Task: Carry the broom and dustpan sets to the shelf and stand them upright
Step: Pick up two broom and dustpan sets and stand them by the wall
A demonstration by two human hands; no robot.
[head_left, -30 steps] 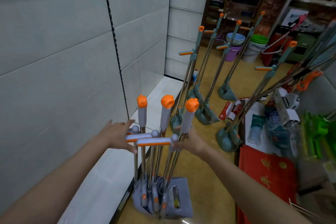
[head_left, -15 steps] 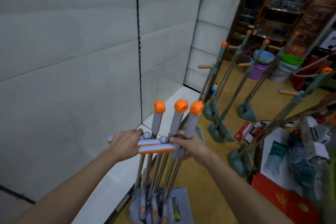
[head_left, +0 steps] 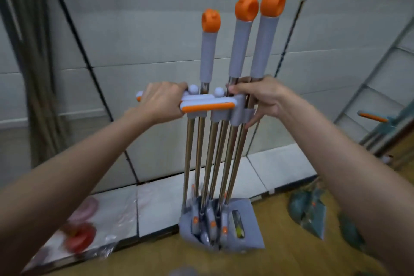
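We hold three grey broom and dustpan sets (head_left: 215, 141) bunched upright: our left hand (head_left: 160, 102) grips the side handles, our right hand (head_left: 261, 98) wraps the poles. Their dustpans (head_left: 248, 226) hang just before the low white shelf (head_left: 280, 170).

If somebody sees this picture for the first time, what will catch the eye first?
Three tall broom sets with bright orange caps stand bunched at centre, in front of the low white shelf. The left hand grips their side handles and the right hand holds the poles.

three broom and dustpan sets (head_left: 215, 141)
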